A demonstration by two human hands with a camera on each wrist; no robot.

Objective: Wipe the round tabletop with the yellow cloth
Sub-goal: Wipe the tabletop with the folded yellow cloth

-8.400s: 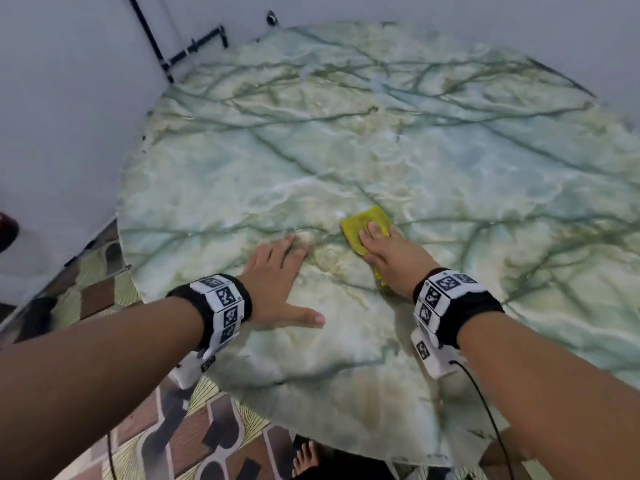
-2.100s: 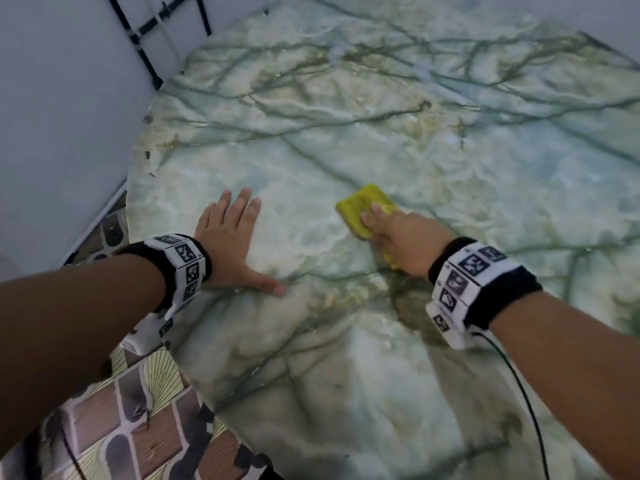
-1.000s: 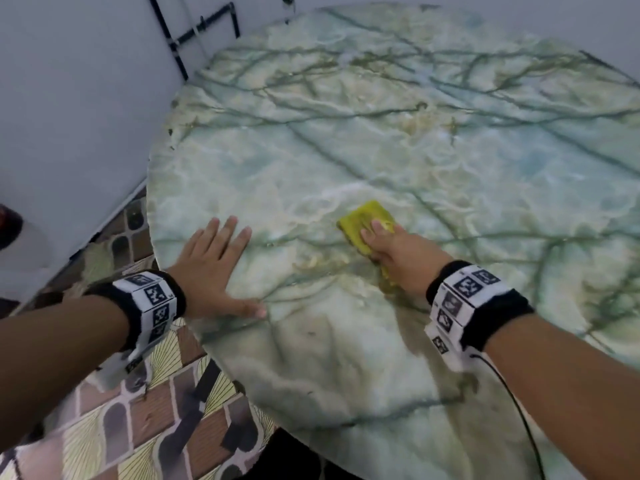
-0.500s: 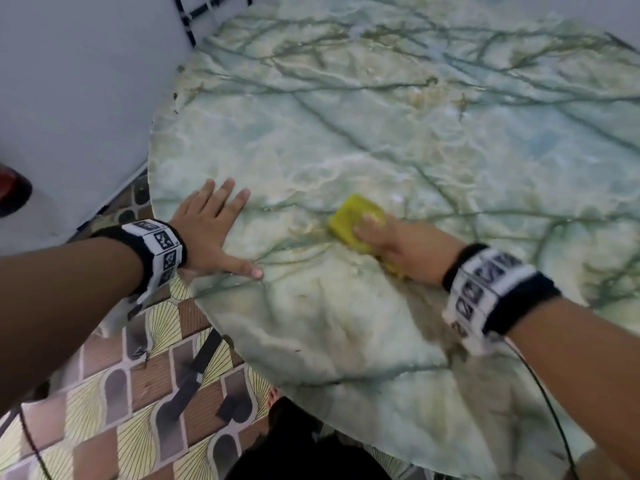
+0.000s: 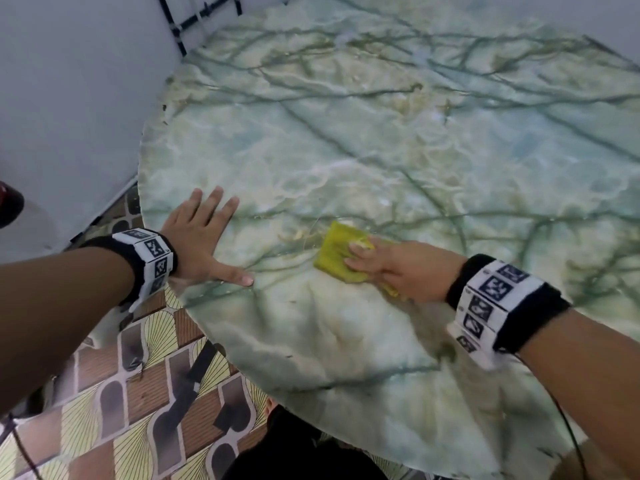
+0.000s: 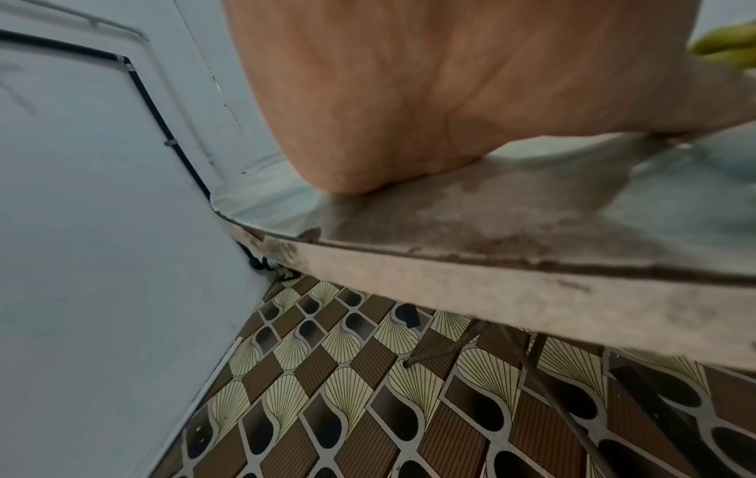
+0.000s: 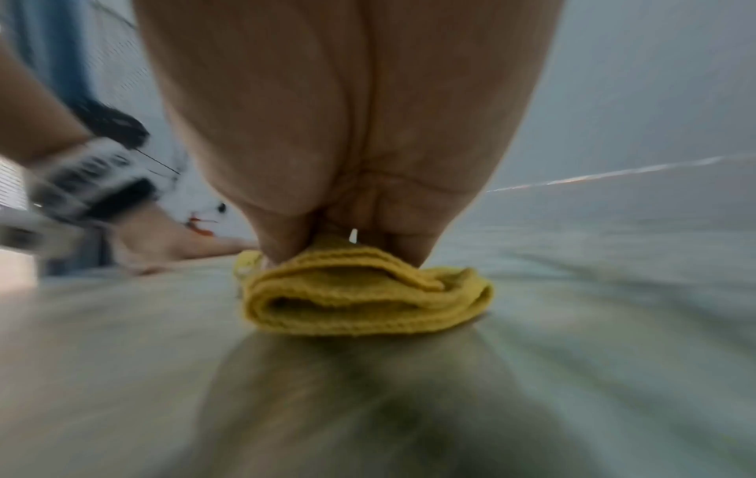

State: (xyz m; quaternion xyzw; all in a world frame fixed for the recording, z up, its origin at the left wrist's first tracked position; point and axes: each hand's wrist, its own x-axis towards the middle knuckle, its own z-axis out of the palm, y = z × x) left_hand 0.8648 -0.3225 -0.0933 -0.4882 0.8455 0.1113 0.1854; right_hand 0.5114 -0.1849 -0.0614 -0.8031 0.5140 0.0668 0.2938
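Note:
The round green-veined marble tabletop [image 5: 381, 133] fills the head view. A folded yellow cloth [image 5: 334, 252] lies on it near the front left. My right hand [image 5: 360, 258] lies on top of the cloth and presses it down, fingers pointing left. The right wrist view shows the cloth [image 7: 360, 300] bunched under my palm [image 7: 348, 129]; the picture is smeared by motion. My left hand [image 5: 204, 233] lies flat on the table near its left edge, fingers spread and holding nothing. In the left wrist view the palm [image 6: 409, 97] rests on the tabletop [image 6: 491, 210].
A grey wall [image 5: 69, 98] stands close to the table's left edge, with a black pipe [image 5: 194, 19] at the back. Patterned brown and cream floor tiles [image 5: 121, 393] show below the front left rim. A thin metal table leg [image 6: 441, 352] stands underneath.
My right hand has slid the cloth leftwards, closer to my left thumb. The left hand stays flat by the table's left edge.

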